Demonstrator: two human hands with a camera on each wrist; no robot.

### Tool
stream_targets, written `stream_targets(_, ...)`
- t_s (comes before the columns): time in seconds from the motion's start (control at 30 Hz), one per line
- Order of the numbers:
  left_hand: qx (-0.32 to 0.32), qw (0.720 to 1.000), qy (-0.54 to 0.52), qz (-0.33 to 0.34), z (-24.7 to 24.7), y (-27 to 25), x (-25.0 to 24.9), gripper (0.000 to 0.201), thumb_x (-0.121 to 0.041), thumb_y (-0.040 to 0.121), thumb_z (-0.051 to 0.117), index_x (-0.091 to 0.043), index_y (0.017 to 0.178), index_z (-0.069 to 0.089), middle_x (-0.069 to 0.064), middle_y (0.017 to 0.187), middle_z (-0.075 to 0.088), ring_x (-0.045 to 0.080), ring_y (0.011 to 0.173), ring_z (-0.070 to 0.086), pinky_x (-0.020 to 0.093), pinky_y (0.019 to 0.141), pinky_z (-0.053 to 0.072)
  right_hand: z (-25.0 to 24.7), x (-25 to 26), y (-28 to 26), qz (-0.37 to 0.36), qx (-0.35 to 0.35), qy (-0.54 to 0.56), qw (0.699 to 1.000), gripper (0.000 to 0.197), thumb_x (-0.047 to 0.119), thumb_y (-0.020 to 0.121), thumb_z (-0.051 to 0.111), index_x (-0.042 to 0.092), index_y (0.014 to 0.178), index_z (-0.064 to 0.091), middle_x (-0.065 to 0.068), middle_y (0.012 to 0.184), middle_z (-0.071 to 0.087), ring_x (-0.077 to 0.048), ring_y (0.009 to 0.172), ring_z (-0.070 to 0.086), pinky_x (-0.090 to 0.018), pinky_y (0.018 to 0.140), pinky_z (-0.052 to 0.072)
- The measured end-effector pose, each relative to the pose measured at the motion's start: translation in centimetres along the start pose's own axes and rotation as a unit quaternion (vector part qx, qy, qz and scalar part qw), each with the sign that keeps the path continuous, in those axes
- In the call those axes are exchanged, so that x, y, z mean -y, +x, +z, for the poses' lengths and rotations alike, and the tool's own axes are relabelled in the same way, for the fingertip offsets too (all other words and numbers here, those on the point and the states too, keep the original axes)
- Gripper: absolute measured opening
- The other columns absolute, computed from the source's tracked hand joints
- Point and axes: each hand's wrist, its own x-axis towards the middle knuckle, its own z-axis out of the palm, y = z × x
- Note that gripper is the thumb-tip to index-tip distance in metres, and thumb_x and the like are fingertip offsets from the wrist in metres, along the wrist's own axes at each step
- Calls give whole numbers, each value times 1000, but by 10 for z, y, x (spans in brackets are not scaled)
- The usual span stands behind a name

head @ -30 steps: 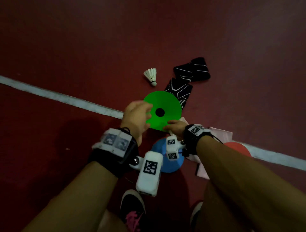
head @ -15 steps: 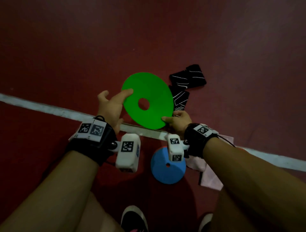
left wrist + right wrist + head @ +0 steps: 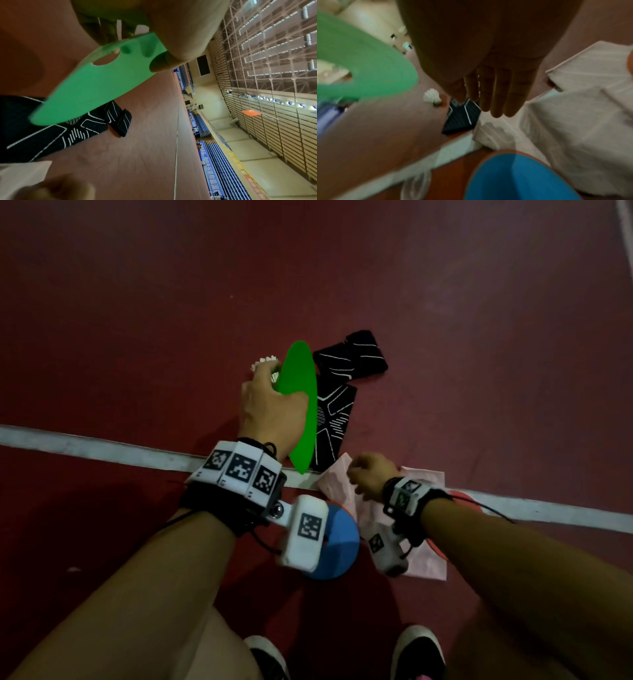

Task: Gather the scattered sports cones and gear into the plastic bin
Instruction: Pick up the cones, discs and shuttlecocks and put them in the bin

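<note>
The left hand (image 3: 270, 405) holds the green cone (image 3: 299, 405) by its rim, thumb on one face and fingers on the other, so the flat disc stands on edge above the red floor (image 3: 479, 337). The right hand (image 3: 368, 475) is free and holds nothing; its fingers (image 3: 498, 94) hang almost straight over the pink cloth (image 3: 424, 559). A shuttlecock (image 3: 432, 98) lies on the floor just beyond the left hand. Two black patterned wraps (image 3: 349, 361) lie beside the green cone. The blue cone (image 3: 337, 549) rests near the white line (image 3: 102, 448), partly under the left wrist camera. The plastic bin is not visible
</note>
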Motion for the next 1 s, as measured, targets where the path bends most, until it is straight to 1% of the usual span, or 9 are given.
stream_targets(0.1,32,999,18,1,0,-5,1,55,-33,66,54,-34,121,51,3,119,56,25,98,59,42,86,51,36,-18,3,29,15,-138,990,43,51,76,73,19,101,62,-1,100,62,-24,92,64,-31,74,53)
stream_targets(0.2,48,999,15,2,2,-11,4,54,-36,64,55,-29,118,54,5,115,58,24,96,59,36,77,49,75,-39,1,46,54,-238,969,68,48,73,76,16,124,47,-9,126,46,-34,114,53,-38,91,48)
stream_targets(0.27,41,999,15,0,1,-10,7,44,-31,74,61,-27,117,55,4,114,58,20,93,59,29,69,43,94,-54,0,23,41,-271,961,73,44,71,78,17,126,39,-13,131,40,-37,119,45,-44,96,44)
stream_targets(0.43,32,999,28,13,-1,-7,14,32,-25,83,62,-24,115,56,1,105,61,9,76,56,22,54,36,102,-72,-3,14,-20,-205,978,56,24,75,79,15,117,43,-11,124,46,-32,118,46,-40,92,45)
stream_targets(0.57,35,998,40,21,7,-8,13,34,-30,80,63,-24,113,57,1,107,60,12,83,58,22,58,37,105,-80,-13,-48,-70,-265,960,32,15,91,57,14,122,47,-8,124,46,-28,115,47,-36,77,44)
stream_targets(0.67,47,998,42,31,11,-9,9,34,-30,81,64,-24,114,56,-4,104,59,5,81,57,19,57,37,114,-86,-23,-49,-70,-285,955,33,16,91,53,16,124,48,-8,123,51,-29,113,51,-36,82,45)
stream_targets(0.73,46,997,44,33,12,-12,4,29,-29,82,64,-23,109,57,-7,95,59,4,75,56,18,55,36,108,-78,-30,-16,-37,-236,971,28,15,92,52,14,120,49,-11,118,59,-31,109,57,-35,82,46)
stream_targets(0.83,28,999,25,6,9,-31,-7,29,-29,76,63,-21,104,58,-1,97,63,16,82,61,29,67,48,75,-49,-59,-13,-4,-165,986,26,16,89,60,14,114,51,-13,110,65,-32,103,62,-31,76,44)
stream_targets(1.0,-46,994,-1,-104,-61,-116,-45,21,-16,79,63,-23,98,57,4,93,65,29,90,64,37,73,52,-39,49,-175,-29,-3,-113,993,35,12,88,59,18,123,61,-12,113,68,-34,103,63,-31,76,47)
